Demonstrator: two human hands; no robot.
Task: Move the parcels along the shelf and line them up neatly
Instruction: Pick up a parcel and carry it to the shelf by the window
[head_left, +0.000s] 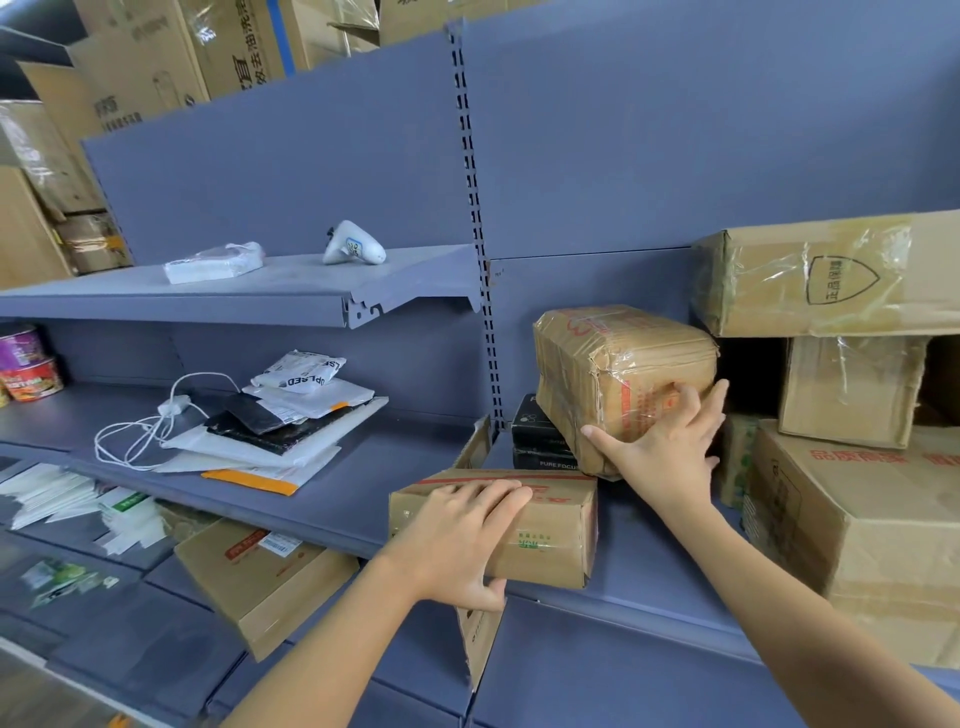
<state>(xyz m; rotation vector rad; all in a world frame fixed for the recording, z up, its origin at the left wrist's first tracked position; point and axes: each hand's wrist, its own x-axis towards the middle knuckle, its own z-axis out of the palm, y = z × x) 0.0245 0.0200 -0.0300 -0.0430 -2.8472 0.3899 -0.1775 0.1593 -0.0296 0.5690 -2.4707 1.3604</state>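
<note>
- Right hand (662, 441): fingers spread and pressed around the lower near corner of the taped parcel (623, 374), thumb on its front face, fingertips wrapping the right side. The parcel sits tilted, one edge propped on the black boxes (540, 439) just left of the hand.
- Left hand (457, 535): palm flat on top of the flat carton (550, 525), fingers together across the lid, thumb hooked under the near edge. The carton lies at the shelf (649, 561) front edge, overhanging slightly.
- Taped parcel, handling: a creased cardboard block wound in clear tape. The film probably makes it slick, so grip corners and edges, not the faces. It looks dense and is likely moderately heavy; the dented corner suggests soft walls.
- Flat carton, handling: stiff and probably light. An open flap (480, 649) hangs below the left hand and may snag on the shelf lip when slid.
- Large cartons (857, 525): stacked just right of the right hand, limiting movement that way.
</note>
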